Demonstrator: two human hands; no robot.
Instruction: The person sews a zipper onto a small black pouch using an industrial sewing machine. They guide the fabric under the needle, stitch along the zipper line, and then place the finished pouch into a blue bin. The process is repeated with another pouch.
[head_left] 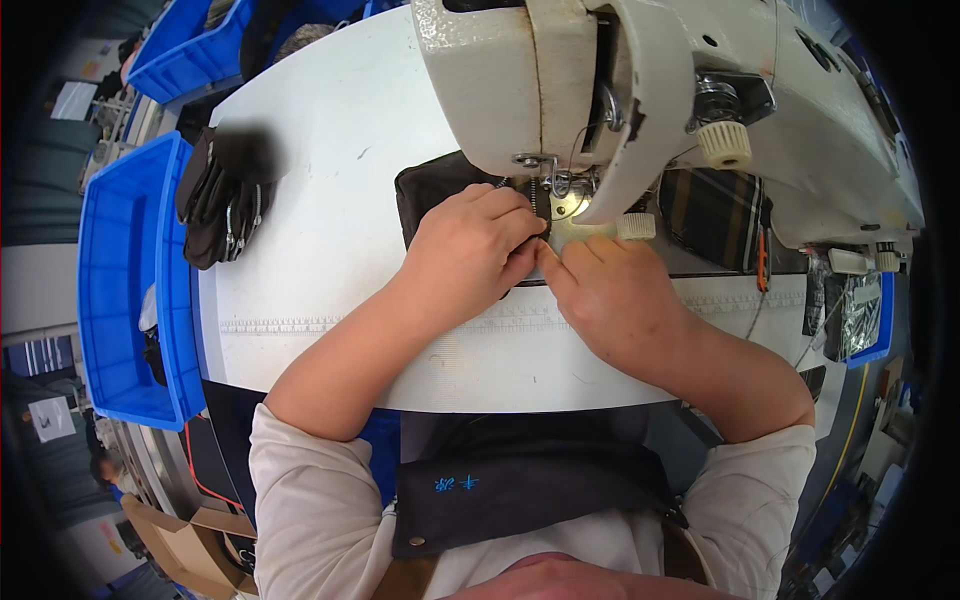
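A dark fabric piece with a zipper [426,192] lies on the white table under the head of the sewing machine [490,90]. My left hand [472,242] rests on it with the fingers closed, gripping its right edge near the needle area. Beside it my right hand [622,300] is closed too, its thumb and forefinger pinched at the same edge. The fingertips of both hands nearly meet just in front of the lit presser foot [566,184]. My fingers hide much of the fabric's edge.
Dark zippered pieces [222,195] are heaped at the table's left, by a blue bin [185,350]. Dark striped fabric [708,218] and orange-handled thread snips [763,255] lie under the machine arm. A ruler scale [290,325] runs along the table's front. More blue bins [195,55] stand behind.
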